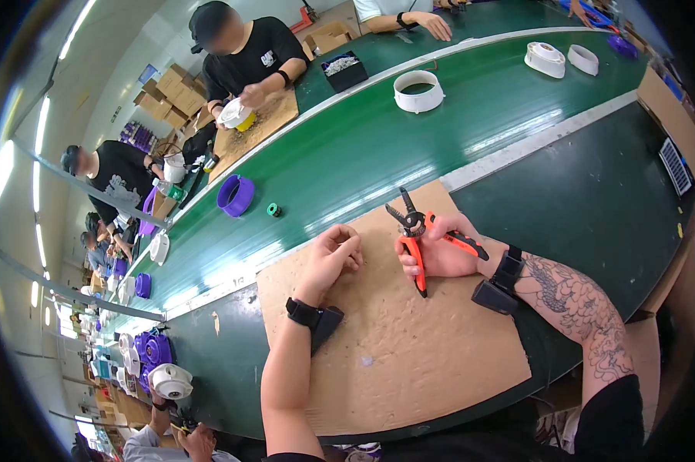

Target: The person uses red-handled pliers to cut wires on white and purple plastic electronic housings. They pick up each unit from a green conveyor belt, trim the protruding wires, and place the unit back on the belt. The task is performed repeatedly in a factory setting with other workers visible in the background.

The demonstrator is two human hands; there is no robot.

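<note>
My right hand (449,250) grips a pair of wire strippers (414,223) with orange and black handles. Their dark jaws stand apart and point away from me, and the handles are spread. To the left of them, my left hand (334,258) is loosely curled, thumb over the bent fingers, and nothing shows in it. Both hands are over a worn sheet of cardboard (409,346) on the green table. A black strap with a dark box is on each of my wrists.
A green conveyor (332,177) runs beyond the cardboard, carrying a purple ring (236,195), a small green spool (274,209), a white ring (418,92) and a white housing (545,59). Purple and white housings (155,350) stand at left. Several people work alongside.
</note>
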